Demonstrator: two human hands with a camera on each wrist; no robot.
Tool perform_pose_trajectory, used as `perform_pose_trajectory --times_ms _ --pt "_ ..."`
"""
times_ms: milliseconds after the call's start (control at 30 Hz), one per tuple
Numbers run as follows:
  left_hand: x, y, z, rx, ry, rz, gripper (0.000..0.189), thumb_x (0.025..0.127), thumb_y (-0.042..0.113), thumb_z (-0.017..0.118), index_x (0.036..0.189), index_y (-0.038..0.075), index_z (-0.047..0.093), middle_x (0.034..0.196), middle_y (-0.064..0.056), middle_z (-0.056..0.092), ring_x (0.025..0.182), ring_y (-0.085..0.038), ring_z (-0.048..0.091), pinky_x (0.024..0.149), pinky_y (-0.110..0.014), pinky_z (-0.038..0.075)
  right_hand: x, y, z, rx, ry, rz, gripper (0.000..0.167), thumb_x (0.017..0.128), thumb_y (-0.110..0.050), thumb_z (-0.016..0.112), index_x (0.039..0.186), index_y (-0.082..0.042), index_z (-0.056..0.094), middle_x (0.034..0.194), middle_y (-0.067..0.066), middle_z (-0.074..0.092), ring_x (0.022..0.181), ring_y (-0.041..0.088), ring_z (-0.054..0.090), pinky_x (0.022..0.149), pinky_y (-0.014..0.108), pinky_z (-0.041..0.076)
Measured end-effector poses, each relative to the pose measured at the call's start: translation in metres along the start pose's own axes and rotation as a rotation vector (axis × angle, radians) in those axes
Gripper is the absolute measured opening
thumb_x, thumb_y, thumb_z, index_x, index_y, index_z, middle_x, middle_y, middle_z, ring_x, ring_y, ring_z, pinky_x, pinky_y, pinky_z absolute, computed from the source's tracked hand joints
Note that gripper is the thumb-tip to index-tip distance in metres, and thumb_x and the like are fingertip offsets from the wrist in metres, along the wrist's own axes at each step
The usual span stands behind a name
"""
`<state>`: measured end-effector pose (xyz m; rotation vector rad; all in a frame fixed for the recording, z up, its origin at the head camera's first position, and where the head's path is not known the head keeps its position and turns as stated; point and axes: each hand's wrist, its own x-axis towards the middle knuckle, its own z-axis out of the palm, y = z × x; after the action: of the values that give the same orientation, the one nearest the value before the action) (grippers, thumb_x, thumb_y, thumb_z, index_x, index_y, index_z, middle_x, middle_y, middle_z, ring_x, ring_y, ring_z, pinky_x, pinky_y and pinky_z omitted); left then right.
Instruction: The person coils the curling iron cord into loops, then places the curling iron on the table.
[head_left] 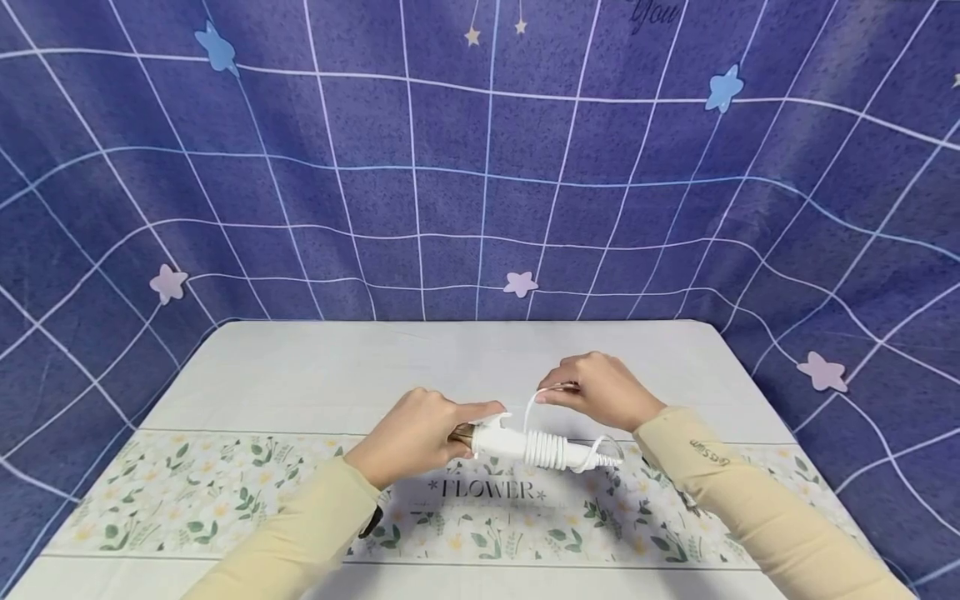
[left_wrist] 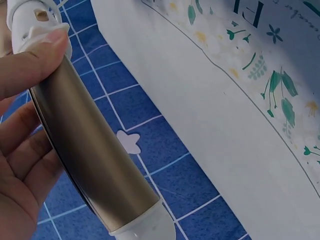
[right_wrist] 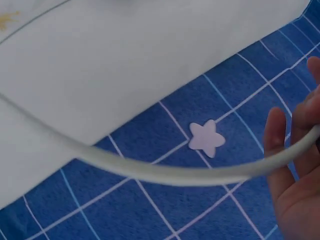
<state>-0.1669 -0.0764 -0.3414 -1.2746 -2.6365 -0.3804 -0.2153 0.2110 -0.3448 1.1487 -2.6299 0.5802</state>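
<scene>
A white curling iron (head_left: pixel 501 442) with a gold barrel (left_wrist: pixel 95 145) is held up above the table, its handle pointing right. My left hand (head_left: pixel 418 435) grips it by the barrel. In the left wrist view the thumb presses on the white part at the barrel's end, with the other fingers behind. Several turns of white cord (head_left: pixel 546 450) circle the handle. My right hand (head_left: pixel 600 387) pinches a length of that cord, lifted above the handle. Part of this length bows across the right wrist view as a thick pale curve (right_wrist: pixel 190 176).
Beneath both hands lies a white table cover (head_left: pixel 450 358) with a floral band and the word FLOWER. A blue gridded cloth (head_left: pixel 465 200) with star shapes rises behind the table and on both sides.
</scene>
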Motion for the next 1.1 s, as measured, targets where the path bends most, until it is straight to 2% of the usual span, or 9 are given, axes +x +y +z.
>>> perform_pose_trajectory --times_ms 267,567,667,867,1000,1100 --pt "0.000 -0.001 0.004 0.015 -0.005 -0.071 0.062 0.078 0.012 0.087 0.136 0.016 0.066 0.065 0.006 0.068 0.048 0.001 0.044 0.052 -0.022 0.045 0.004 -0.019 -0.009 -0.079 0.090 -0.034 0.012 0.090 -0.028 0.078 0.095 -0.017 0.082 0.087 -0.008 0.074 0.068 0.002 0.065 0.065 0.026 0.055" --pt "0.006 -0.002 0.012 0.052 0.012 -0.116 0.065 0.077 0.017 0.089 0.137 0.015 0.065 0.073 0.004 0.073 0.052 -0.005 0.058 0.053 -0.025 0.049 0.003 -0.041 -0.011 -0.104 0.159 -0.155 0.011 0.086 -0.020 0.082 0.094 -0.013 0.081 0.083 -0.004 0.073 0.068 0.005 0.067 0.065 0.025 0.056" --pt "0.008 -0.001 0.012 0.065 0.025 -0.135 0.065 0.078 0.018 0.088 0.138 0.014 0.065 0.070 0.004 0.072 0.049 -0.005 0.054 0.053 -0.027 0.050 0.001 -0.047 -0.011 -0.111 0.173 -0.179 0.012 0.085 -0.019 0.083 0.095 -0.012 0.081 0.082 -0.004 0.072 0.065 0.004 0.065 0.064 0.024 0.055" --pt "0.010 -0.001 0.012 0.128 0.051 -0.199 0.064 0.080 0.024 0.087 0.139 0.016 0.064 0.065 0.005 0.066 0.049 -0.007 0.048 0.051 -0.028 0.046 -0.004 -0.052 -0.009 -0.121 0.219 -0.171 0.013 0.088 -0.018 0.080 0.098 -0.008 0.081 0.075 -0.004 0.066 0.056 0.000 0.052 0.057 0.020 0.049" --pt "0.009 0.000 0.010 0.146 0.074 -0.253 0.063 0.080 0.024 0.088 0.138 0.018 0.065 0.064 0.000 0.065 0.050 -0.011 0.050 0.049 -0.032 0.046 -0.007 -0.053 -0.006 -0.123 0.242 -0.159 0.016 0.089 -0.013 0.078 0.103 -0.005 0.080 0.074 -0.004 0.064 0.055 -0.001 0.045 0.053 0.017 0.045" --pt "0.009 0.000 0.009 0.134 0.082 -0.280 0.061 0.080 0.023 0.087 0.137 0.018 0.065 0.066 -0.003 0.067 0.051 -0.014 0.053 0.049 -0.034 0.046 -0.009 -0.056 -0.004 -0.127 0.226 -0.150 0.020 0.090 -0.012 0.077 0.108 -0.003 0.078 0.076 -0.003 0.064 0.056 0.000 0.045 0.055 0.019 0.046"
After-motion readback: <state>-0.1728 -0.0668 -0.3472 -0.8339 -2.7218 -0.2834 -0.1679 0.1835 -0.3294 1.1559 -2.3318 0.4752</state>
